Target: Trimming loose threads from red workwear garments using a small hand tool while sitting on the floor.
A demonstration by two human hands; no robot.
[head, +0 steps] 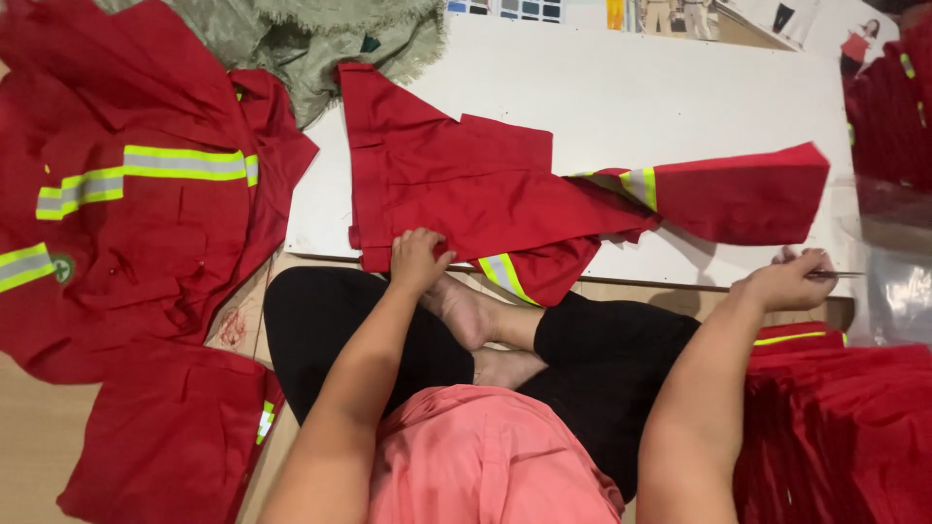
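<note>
We sit cross-legged on a pale wooden floor (pixel 29 437) with a low white board surface (pixel 621 87) in front of our knees. We count one red work garment with yellow-and-silver reflective stripes (pixel 485 194) spread on the surface, one red jacket of the same kind (pixel 136 223) lying off its left edge, one folded red piece (pixel 175 437) on the floor near our left knee, and a stack of red garments (pixel 835 427) by our right side. One frayed olive-green cloth (pixel 320 39) lies crumpled at the surface's far left corner.

The spread garment is creased, with one sleeve reaching toward the right edge and a striped part folded over the near edge. Our left hand (pixel 417 260) is curled closed on the garment's hem at the near edge. Our right hand (pixel 786 283) is well apart from it, near the near right corner, fingers closed around a thin dark metal tool (pixel 833 275); we cannot tell what kind.
</note>
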